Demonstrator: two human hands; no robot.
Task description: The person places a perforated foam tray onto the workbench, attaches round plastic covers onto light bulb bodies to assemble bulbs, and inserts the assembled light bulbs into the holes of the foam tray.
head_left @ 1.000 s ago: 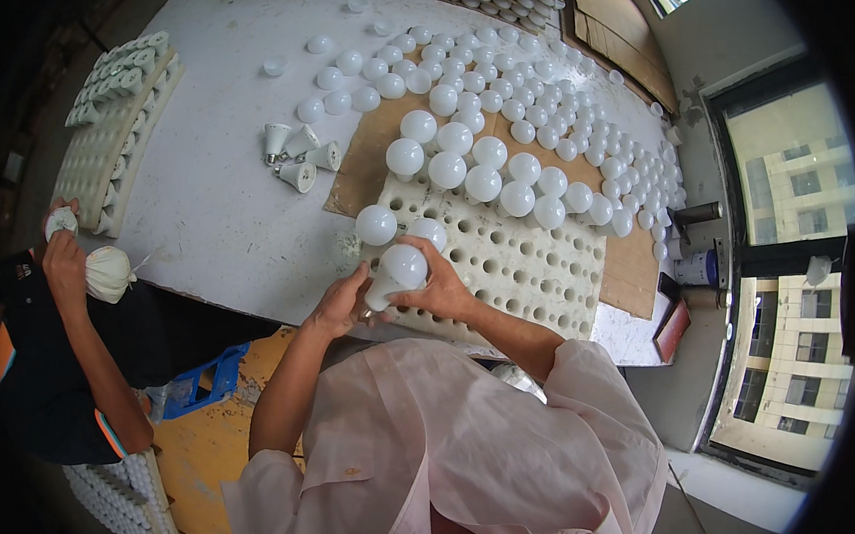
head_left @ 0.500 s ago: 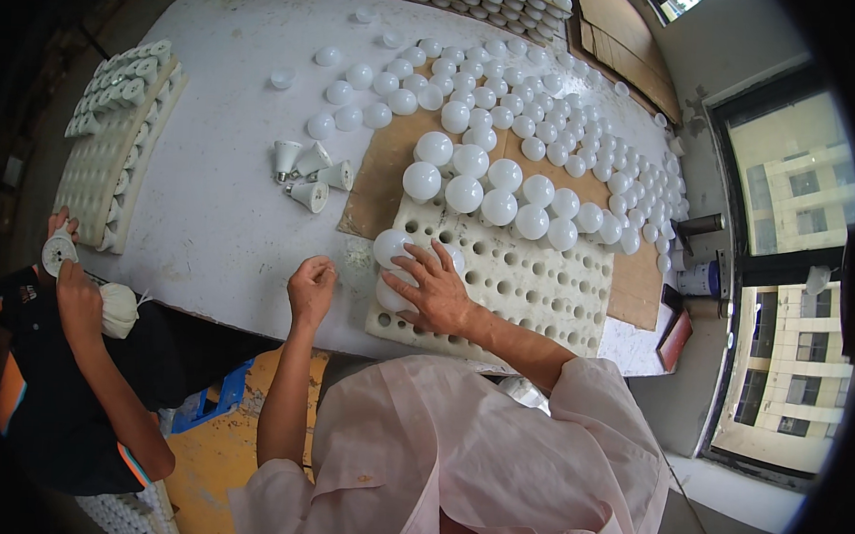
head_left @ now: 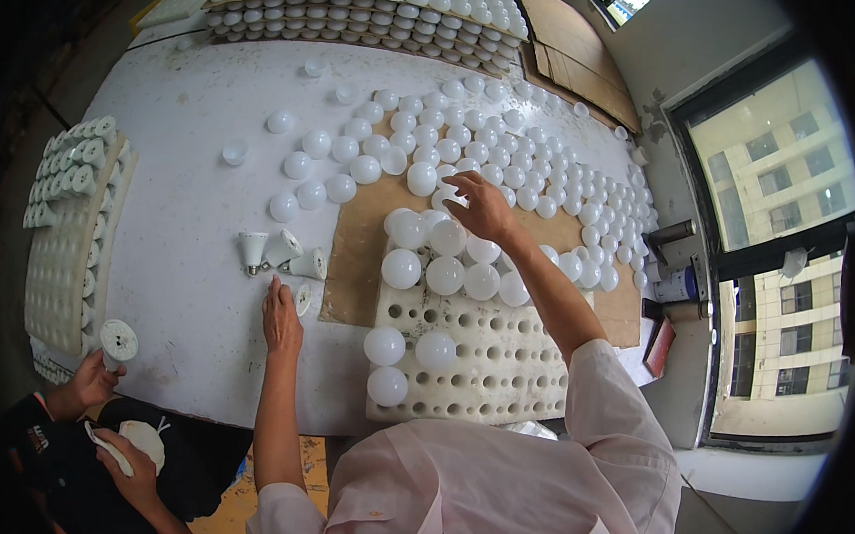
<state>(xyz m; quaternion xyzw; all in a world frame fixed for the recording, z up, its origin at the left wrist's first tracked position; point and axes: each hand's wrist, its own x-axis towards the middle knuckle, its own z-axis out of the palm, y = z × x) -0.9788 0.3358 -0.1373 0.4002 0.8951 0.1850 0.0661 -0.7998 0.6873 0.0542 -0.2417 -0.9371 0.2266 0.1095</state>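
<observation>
My right hand (head_left: 482,210) reaches over the far side of the pale perforated foam block (head_left: 479,403), its thumb and fingers curled round a white globe bulb cover (head_left: 447,200). My left hand (head_left: 282,320) is at a white cone-shaped lamp base (head_left: 303,300), fingers closed about its narrow end, which they hide. Beyond it several more lamp bases (head_left: 253,251) lie together on the table. Three white covers (head_left: 384,345) sit at the block's near left, and rows of covers (head_left: 444,275) fill its far part.
Many loose covers (head_left: 518,161) spread over brown cardboard (head_left: 351,278) and the white table (head_left: 188,285). Stacked trays of covers (head_left: 362,16) stand at the back. A rack of lamp bases (head_left: 76,223) stands left. A co-worker's hand (head_left: 93,381) holds a lamp base. A window is right.
My right hand has left the three covers at the near left and moved to the far covers. My left hand has moved to the lamp bases. The view has tilted farther up the table.
</observation>
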